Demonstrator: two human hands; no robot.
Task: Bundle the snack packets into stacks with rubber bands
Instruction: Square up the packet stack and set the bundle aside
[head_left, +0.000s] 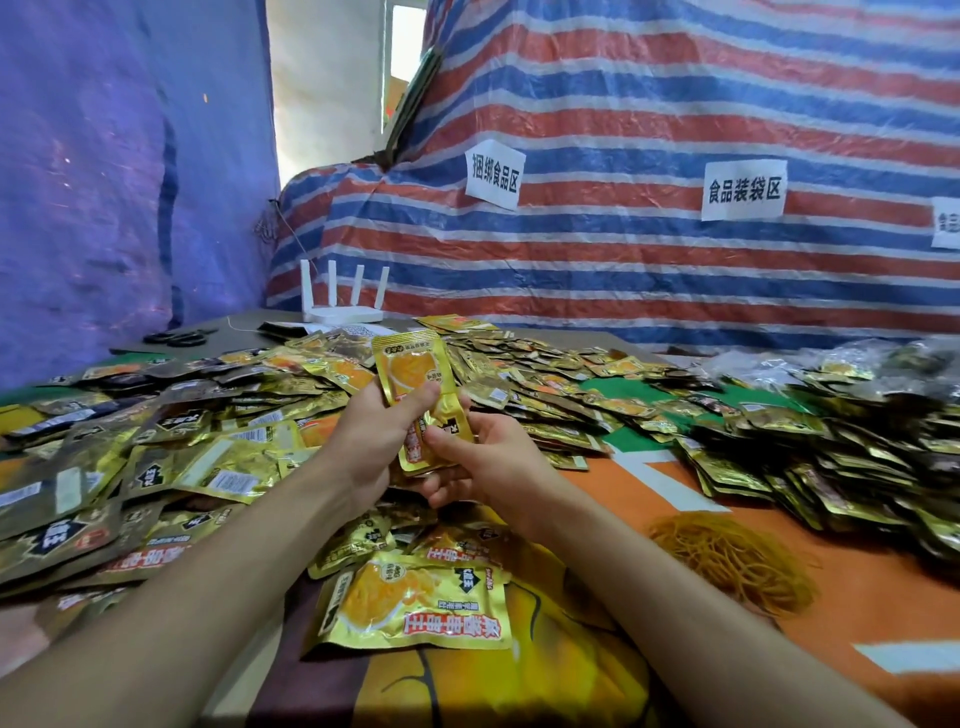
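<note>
A thin stack of glossy gold foil snack packets (410, 376) is held upright above the cloth-covered counter (649, 483). It is gripped by the left hand (371, 441), thumb across its face, and pinched from below by the right hand (488, 462). No band is seen on it. The heap of tan rubber bands (732, 564) lies at right. Many loose gold packets (208, 415) are left unbundled; progress is judged early.

Left grip (374, 431) and right grip (483, 457) hide the held packets' (408, 364) lower ends; far right, a paper sign (946, 222) is cut off.
</note>
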